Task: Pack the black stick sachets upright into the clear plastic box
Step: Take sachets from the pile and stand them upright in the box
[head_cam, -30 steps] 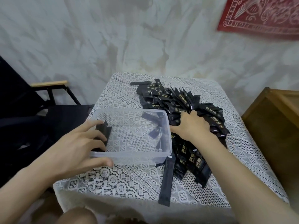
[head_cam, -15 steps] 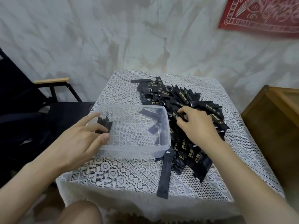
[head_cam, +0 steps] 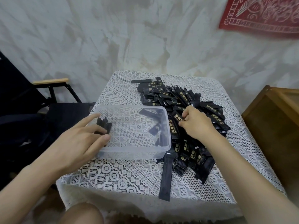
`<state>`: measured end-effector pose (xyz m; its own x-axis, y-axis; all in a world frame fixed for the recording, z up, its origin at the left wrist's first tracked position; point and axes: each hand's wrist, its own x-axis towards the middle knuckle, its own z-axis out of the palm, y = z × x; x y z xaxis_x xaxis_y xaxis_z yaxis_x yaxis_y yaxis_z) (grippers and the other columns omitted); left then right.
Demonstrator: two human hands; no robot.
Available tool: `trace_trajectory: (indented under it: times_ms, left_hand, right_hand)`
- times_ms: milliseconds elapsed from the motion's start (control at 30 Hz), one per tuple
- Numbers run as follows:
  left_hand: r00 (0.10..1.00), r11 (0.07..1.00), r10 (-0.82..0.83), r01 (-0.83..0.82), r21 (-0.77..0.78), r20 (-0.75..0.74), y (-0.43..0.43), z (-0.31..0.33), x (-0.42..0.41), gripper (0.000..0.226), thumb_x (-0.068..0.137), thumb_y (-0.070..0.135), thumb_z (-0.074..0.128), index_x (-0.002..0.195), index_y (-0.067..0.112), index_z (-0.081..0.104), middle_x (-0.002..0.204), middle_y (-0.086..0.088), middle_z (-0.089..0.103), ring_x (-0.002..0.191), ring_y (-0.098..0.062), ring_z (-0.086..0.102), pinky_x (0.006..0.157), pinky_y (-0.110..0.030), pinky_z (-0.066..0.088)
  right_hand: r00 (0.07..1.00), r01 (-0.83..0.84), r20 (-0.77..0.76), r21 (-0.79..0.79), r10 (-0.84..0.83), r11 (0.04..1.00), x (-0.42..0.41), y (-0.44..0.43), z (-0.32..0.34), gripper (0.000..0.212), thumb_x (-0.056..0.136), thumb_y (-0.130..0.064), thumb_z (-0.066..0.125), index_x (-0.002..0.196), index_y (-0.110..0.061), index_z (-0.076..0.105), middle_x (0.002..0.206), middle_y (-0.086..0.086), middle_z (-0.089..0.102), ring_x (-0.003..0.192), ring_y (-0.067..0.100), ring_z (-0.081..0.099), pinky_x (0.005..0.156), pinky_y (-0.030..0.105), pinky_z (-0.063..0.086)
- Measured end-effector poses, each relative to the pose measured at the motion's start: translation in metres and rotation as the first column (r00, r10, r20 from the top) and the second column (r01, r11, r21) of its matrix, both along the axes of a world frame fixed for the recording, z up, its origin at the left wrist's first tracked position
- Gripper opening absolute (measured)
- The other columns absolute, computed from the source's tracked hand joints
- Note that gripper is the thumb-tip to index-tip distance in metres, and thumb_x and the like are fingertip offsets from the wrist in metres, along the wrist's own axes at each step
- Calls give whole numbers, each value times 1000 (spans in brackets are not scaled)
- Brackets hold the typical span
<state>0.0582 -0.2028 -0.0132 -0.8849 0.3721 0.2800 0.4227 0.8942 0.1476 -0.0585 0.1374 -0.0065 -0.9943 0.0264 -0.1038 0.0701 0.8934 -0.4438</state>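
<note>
At the clear plastic box's (head_cam: pixel 134 151) left wall: upright sachets (head_cam: pixel 103 125), long axes vertical, lower ends hidden behind open left hand (head_cam: pixel 72 146) pressing them. Right of box, sachet pile (head_cam: pixel 191 152); right hand (head_cam: pixel 197 125) curled, pinching a loose sachet (head_cam: pixel 176 118), fingertips hidden.

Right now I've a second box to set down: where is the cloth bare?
Two patches: the lace cloth's near strip, between clear box and table edge, left of the lone sachet; and far-left, beyond the box. The sachet pile crowds the right.
</note>
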Motion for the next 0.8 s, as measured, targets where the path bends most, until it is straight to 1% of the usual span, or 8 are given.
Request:
trace_trajectory:
  times_ms: [100,167,233,333,400,567,700,800]
  left_hand:
    - [999,1000,-13,12,-12,-31,-1,0,0,77,105,58,14,78,28,80,114,17,67,146,0,16,110,-3,5]
    - [998,999,-25,24,-25,-49,-2,0,0,75,106,56,16,76,28,79,112,15,69,144,1,17,112,-3,3]
    - [998,999,-29,27,-31,-58,-1,-1,-1,75,106,55,16,77,28,79,112,14,69,144,2,15,112,-3,2]
    - [998,999,-29,28,-27,-54,-2,-2,0,73,106,55,18,78,29,79,114,15,69,146,2,13,112,-3,3]
    - [998,999,-32,31,-21,-51,-3,-2,1,73,106,55,18,78,28,79,114,15,69,147,2,13,112,-2,5]
    - [999,1000,-17,18,6,-42,-3,-3,1,71,105,56,19,81,28,80,114,18,68,149,-2,17,111,-2,7]
    - [999,1000,2,-1,31,-34,-2,-5,0,70,105,57,20,81,29,79,113,20,67,150,-4,18,107,-1,10]
    - [1000,999,11,-10,42,-26,-2,-5,1,71,104,57,20,80,28,79,112,20,68,150,-5,20,108,-2,11]
  right_hand:
    - [996,-45,79,-12,46,999,2,3,14,44,89,-33,74,128,-20,58,104,1,72,100,28,67,94,37,50]
    - [987,-105,127,59,97,993,5,-1,17,32,91,-38,70,113,-16,68,93,3,74,82,24,74,88,34,53]
    - [983,-126,145,93,112,988,6,-8,16,40,94,-50,60,92,-11,66,82,6,73,69,22,73,79,32,54]
    - [983,-119,158,137,97,983,4,-19,10,54,85,-67,62,72,-18,44,79,4,62,79,29,68,74,36,53]
    - [983,-112,158,153,88,982,4,-24,8,45,88,-54,66,73,-19,43,79,3,59,81,30,61,68,36,47]
    - [993,-49,112,52,43,997,6,-21,4,18,88,-29,62,86,-13,55,84,7,66,83,33,64,64,34,42]
    - [999,-29,40,-132,34,991,9,-10,12,17,93,-28,59,94,-13,66,87,6,69,86,31,64,77,36,49]
    - [1000,-23,9,-295,27,955,10,-5,17,22,96,-28,55,88,-9,63,75,3,63,72,27,57,68,35,43]
